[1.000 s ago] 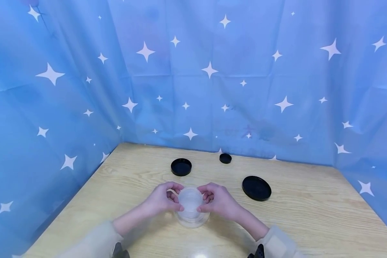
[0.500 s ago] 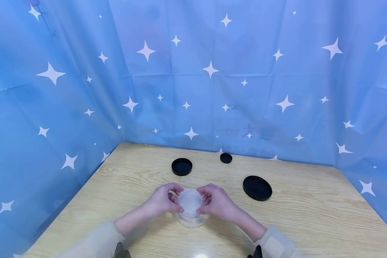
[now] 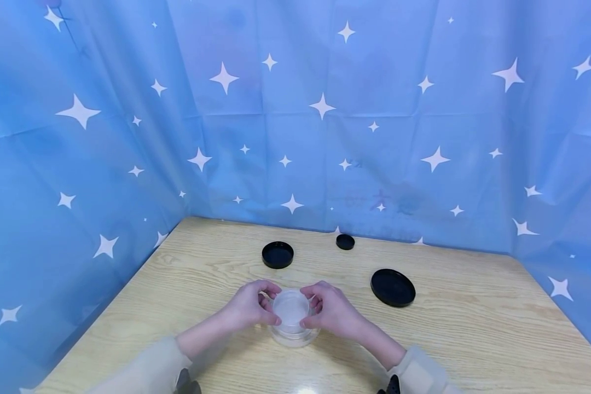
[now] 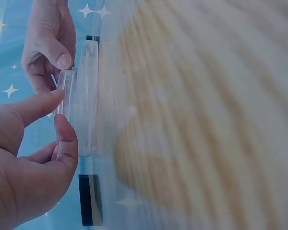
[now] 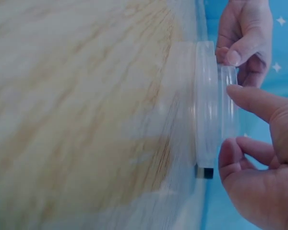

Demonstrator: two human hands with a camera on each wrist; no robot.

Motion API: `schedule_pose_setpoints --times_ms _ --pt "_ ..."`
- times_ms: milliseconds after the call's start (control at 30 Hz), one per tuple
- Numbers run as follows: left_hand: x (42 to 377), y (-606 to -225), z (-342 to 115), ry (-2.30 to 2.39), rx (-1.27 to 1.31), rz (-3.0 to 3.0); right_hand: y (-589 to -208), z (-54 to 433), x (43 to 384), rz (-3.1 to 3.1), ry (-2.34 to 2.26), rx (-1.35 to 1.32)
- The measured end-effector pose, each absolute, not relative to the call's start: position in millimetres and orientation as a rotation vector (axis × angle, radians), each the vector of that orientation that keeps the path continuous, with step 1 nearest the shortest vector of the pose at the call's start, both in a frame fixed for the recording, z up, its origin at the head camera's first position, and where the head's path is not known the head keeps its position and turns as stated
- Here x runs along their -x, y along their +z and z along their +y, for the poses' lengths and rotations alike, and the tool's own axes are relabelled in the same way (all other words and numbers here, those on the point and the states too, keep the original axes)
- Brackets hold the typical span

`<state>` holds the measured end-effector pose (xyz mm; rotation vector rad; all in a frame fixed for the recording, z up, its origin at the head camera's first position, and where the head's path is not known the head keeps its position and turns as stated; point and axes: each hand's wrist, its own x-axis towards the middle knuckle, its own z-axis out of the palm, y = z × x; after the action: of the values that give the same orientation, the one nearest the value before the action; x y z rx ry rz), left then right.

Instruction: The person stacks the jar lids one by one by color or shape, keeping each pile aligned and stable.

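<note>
Small clear container [image 3: 290, 310] is sitting on a wider clear container [image 3: 295, 341], with left hand [image 3: 250, 304] and right hand [image 3: 336, 311] pinching its opposite sides between curled fingers [image 5: 252, 99], probably keeping it centred.

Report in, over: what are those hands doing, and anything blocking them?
Left hand, right hand: gripping opposite sides of small round clear-plastic container. Container: over wider round clear-plastic base. No obstruction seen; three round black lids lie apart.
</note>
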<state>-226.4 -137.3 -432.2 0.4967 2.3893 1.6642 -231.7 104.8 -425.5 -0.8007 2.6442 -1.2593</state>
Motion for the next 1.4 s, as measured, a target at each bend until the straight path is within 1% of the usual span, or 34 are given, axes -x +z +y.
schedule_pose_setpoints --times_ms 467,833,1400 --pt "227.1 -432.3 -136.9 1.653 -0.474 2.397 -427.2 106.4 232.4 2.66 -1.242 0.789" --pt "228.5 -428.0 -140.1 1.677 -0.451 2.391 -425.7 114.0 235.0 2.633 -1.337 0.737" --pt "239.2 -427.7 -143.9 1.767 -0.512 2.295 -420.2 123.1 237.4 2.583 -1.442 0.706"
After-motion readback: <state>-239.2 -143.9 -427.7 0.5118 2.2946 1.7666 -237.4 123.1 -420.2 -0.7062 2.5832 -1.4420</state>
